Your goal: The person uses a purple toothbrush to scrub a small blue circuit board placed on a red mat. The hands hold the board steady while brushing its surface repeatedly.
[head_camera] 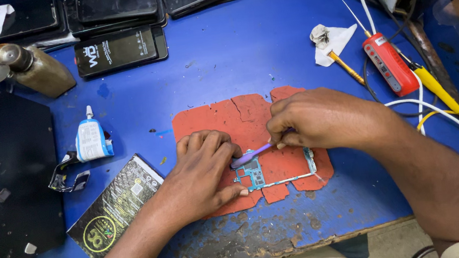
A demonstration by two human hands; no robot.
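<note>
2 hands work over a cracked red mat (223,118) on the blue tabletop (222,56). Left hand (202,168) presses down on a phone circuit board (256,172) lying on the mat, fingers curled, holding nothing. Right hand (318,117) pinches a purple brush (250,155), its bristle end touching the board. Red soldering tool (390,63) lies well apart.

bright, even overhead light, soft shadows under the hands (254,149), slight wide-angle bending at edges
</note>
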